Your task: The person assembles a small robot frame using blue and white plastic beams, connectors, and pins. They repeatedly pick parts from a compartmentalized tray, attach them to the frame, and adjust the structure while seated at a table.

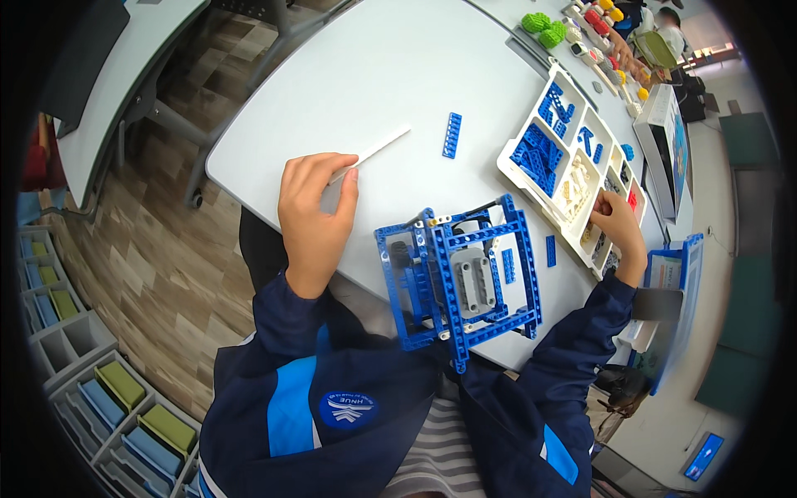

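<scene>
Between the thumb and fingers of my left hand (320,212) is a long thin white strip (382,144), its far end angled up to the right above the table. My right hand (618,226) reaches into the white compartment tray (509,168), fingertips drawn together among small parts; what they grip is hidden. Close to my body stands a frame built of blue building beams (531,261) with a grey block (474,282) inside. A blue flat perforated piece (452,135) lies beyond it. Two smaller blue pieces, one (550,251) near the tray, lie beside the frame.
The tray holds blue beams (537,158), cream pieces (574,187) and red ones (633,199). A box (664,141) stands right of it. Green brick clusters (544,30) and another person's hand (628,56) are at the far right. Storage bins (120,382) stand at lower left.
</scene>
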The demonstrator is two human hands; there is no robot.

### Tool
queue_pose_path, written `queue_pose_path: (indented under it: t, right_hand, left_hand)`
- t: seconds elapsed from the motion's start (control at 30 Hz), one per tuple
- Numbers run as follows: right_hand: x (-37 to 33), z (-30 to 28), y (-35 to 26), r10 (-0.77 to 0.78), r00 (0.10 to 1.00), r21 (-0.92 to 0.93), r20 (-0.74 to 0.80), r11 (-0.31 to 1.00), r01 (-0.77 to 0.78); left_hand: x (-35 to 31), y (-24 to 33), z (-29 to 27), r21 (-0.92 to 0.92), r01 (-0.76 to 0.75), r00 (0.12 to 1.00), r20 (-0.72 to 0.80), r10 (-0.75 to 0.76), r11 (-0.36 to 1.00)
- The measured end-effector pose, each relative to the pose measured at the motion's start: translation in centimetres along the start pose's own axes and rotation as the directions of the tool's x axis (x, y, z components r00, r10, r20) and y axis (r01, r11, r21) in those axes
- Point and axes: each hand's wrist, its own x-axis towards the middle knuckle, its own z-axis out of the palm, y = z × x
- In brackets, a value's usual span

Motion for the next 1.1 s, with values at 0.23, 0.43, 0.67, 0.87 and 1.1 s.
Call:
queue_pose_path:
  t: [0.23, 0.43, 0.67, 0.87, 1.1]
  right_hand:
    - [-1.2, -0.1, -0.2, -0.11, 0.993, 0.1, -0.049, 0.988, 0.114]
    - [-2.3, 0.0, -0.7, -0.098, 0.979, 0.194, -0.176, 0.972, 0.132]
    - [-2.6, -0.6, -1.2, -0.079, 0.978, 0.237, -0.194, 0.964, 0.125]
    - [-2.5, -1.5, -1.4, -0.128, 0.98, 0.13, -0.155, 0.98, 0.148]
    - [-4.9, -4.6, -8.0, -0.111, 0.976, 0.321, -0.187, 0.932, 0.167]
  left_hand:
    - [0.1, -0.4, 0.0, -0.026, -0.003, 1.0, 0.009, 0.003, 1.0]
    - [0.2, -0.4, 0.0, -0.008, -0.029, 0.999, 0.019, 0.029, 1.0]
    - [0.2, -0.4, 0.0, 0.001, -0.046, 0.999, 0.027, 0.046, 0.999]
    - [0.2, -0.6, 0.0, -0.021, -0.059, 0.998, 0.03, 0.06, 0.998]
    - [0.2, -0.6, -0.1, -0.011, -0.046, 0.998, 0.041, 0.046, 0.999]
